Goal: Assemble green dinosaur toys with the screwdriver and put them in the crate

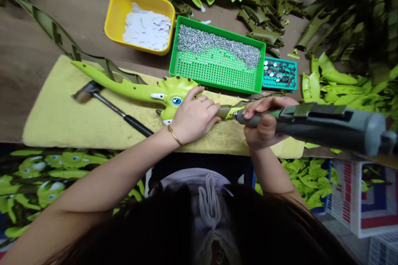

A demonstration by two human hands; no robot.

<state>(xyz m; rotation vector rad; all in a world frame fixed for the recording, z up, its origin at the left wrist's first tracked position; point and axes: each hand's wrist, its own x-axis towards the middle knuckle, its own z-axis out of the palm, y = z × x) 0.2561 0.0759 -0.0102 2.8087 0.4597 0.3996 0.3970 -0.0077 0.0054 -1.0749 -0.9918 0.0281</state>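
A lime-green plastic toy dinosaur, with a frilled head and a blue eye, lies along a yellow padded mat. My left hand is closed over it just right of the head, pressing it against the mat. My right hand grips a grey-black electric screwdriver, held nearly level. The tool's tip meets or nearly meets the toy's green and olive right end; exact contact is too small to make out. Left of my left wrist rests a hammer with a black handle.
Beyond the mat stand a yellow bin of white pieces, a green tray of screws and a small teal tray of round metal pieces. Green and olive plastic parts pile up behind and right. A white crate sits lower right.
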